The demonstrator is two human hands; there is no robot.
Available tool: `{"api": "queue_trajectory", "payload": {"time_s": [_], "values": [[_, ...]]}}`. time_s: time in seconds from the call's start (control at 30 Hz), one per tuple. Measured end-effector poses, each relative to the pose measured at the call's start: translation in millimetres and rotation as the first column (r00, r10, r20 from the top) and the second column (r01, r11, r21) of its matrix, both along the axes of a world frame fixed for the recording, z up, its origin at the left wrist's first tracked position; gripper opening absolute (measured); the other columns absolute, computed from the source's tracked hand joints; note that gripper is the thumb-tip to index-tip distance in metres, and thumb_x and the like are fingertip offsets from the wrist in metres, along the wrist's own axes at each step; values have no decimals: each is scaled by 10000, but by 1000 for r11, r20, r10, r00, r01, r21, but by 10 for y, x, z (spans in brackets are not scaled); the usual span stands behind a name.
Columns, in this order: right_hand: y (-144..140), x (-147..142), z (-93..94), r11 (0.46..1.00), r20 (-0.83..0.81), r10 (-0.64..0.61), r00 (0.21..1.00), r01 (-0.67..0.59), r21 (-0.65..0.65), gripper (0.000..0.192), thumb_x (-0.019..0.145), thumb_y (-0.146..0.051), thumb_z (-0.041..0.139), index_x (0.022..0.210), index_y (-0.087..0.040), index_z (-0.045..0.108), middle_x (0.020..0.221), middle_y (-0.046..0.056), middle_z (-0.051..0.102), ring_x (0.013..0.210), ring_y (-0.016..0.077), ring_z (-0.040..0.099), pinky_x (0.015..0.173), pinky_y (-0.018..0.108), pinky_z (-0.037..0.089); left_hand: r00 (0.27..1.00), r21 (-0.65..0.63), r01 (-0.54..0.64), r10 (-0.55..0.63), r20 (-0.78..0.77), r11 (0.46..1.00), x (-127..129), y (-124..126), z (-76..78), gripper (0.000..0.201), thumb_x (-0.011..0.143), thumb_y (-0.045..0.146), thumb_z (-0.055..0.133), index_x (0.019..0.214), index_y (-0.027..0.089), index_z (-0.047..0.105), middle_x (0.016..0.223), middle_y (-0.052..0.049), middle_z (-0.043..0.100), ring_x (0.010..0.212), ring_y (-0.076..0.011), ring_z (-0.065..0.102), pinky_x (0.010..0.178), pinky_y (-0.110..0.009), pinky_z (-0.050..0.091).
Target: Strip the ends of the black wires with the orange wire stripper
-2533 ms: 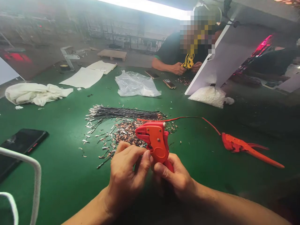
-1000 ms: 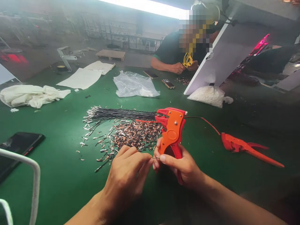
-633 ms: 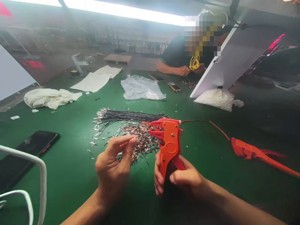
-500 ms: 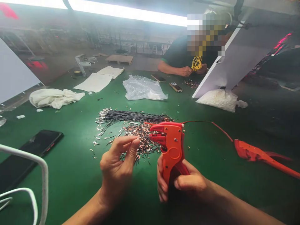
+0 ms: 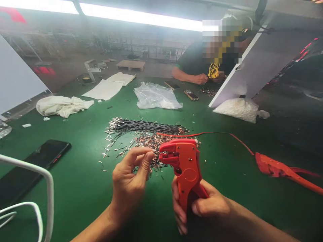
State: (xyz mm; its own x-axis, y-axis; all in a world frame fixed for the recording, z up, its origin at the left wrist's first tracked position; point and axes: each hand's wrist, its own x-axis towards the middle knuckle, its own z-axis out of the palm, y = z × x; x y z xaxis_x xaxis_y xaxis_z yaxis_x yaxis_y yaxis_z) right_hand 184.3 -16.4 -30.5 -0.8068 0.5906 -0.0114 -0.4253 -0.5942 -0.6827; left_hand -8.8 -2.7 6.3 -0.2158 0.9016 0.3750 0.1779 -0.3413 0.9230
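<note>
From the head view, your right hand (image 5: 202, 205) wraps its fingers around the orange wire stripper (image 5: 185, 166) above the green worktop's (image 5: 75, 188) near edge; your left hand (image 5: 130, 178) pinches thumb and forefinger at its head, what they hold too small to tell.

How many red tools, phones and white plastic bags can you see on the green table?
Red tools: 2, the wire stripper in the right hand and the second red tool lying on the table.
Phones: 3, the black phone.
Plastic bags: 2.
Total: 7
</note>
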Motion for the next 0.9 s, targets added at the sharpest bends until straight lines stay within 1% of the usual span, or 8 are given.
{"api": "queue_trajectory", "payload": {"time_s": [0.13, 0.2, 0.3, 0.4, 0.5, 0.6, 0.73, 0.9], "values": [[7, -3, 1, 1000, -6, -21, 1000, 21, 16, 265, 754, -217, 649, 980, -114, 558, 742, 55, 639, 656, 174, 658, 635, 293, 507, 999, 20, 46, -46, -9, 999, -11, -29, -32, 62, 898, 212, 601, 913, 242, 653, 485, 94, 466, 403, -42, 403, 385, -148, 338], [18, 2, 8, 999, 4, -12, 1000, 12, 39, 257, 769, -235, 656, 973, -110, 563, 740, 62, 645, 676, 190, 672, 637, 298, 507, 997, 54, 64, -62, -35, 997, -17, -43, -48, 109, 895, 181, 600, 947, 259, 658, 522, 90, 499, 412, -36, 411, 393, -148, 344], [32, 6, 17, 996, 42, -23, 999, 20, 82, 246, 788, -274, 670, 935, -101, 574, 734, 67, 638, 690, 192, 667, 636, 293, 497, 993, 91, 100, -94, -71, 991, -22, -54, -64, 182, 892, 143, 591, 998, 273, 662, 703, 55, 623, 422, -17, 423, 388, -151, 350], [39, 3, 25, 992, 67, -58, 996, 50, 114, 244, 816, -312, 670, 891, -99, 576, 712, 56, 615, 656, 162, 637, 616, 274, 491, 989, 89, 112, -103, -102, 990, -27, -51, -65, 202, 890, 126, 585, 1004, 272, 663, 839, 23, 673, 475, -25, 484, 406, -158, 379], [47, 0, 37, 988, 88, -67, 994, 54, 147, 265, 817, -336, 682, 875, -109, 559, 682, 36, 596, 589, 136, 614, 571, 253, 492, 987, 97, 100, -87, -133, 990, -37, -41, -62, 199, 881, 112, 592, 979, 268, 666, 829, 16, 680, 615, -70, 591, 469, -167, 440], [49, 8, 50, 981, 138, -73, 988, 47, 188, 294, 814, -366, 690, 841, -104, 560, 642, 26, 580, 537, 118, 594, 527, 225, 476, 984, 112, 103, -85, -156, 988, -46, -35, -59, 199, 877, 108, 597, 971, 269, 667, 808, 15, 680, 723, -103, 633, 527, -181, 480], [37, 18, 50, 971, 182, -117, 976, 74, 226, 299, 827, -383, 682, 802, -117, 548, 574, -3, 559, 468, 92, 550, 464, 185, 434, 983, 112, 106, -87, -160, 988, -41, -38, -37, 185, 885, 118, 592, 964, 267, 670, 798, 14, 678, 727, -103, 626, 564, -195, 498], [26, 14, 39, 967, 185, -117, 976, 70, 244, 307, 851, -403, 657, 778, -136, 524, 517, -35, 518, 410, 72, 500, 405, 159, 388, 985, 114, 92, -74, -156, 989, -24, -41, 4, 175, 883, 118, 586, 947, 257, 670, 797, 15, 683, 698, -94, 602, 596, -209, 517]]}}
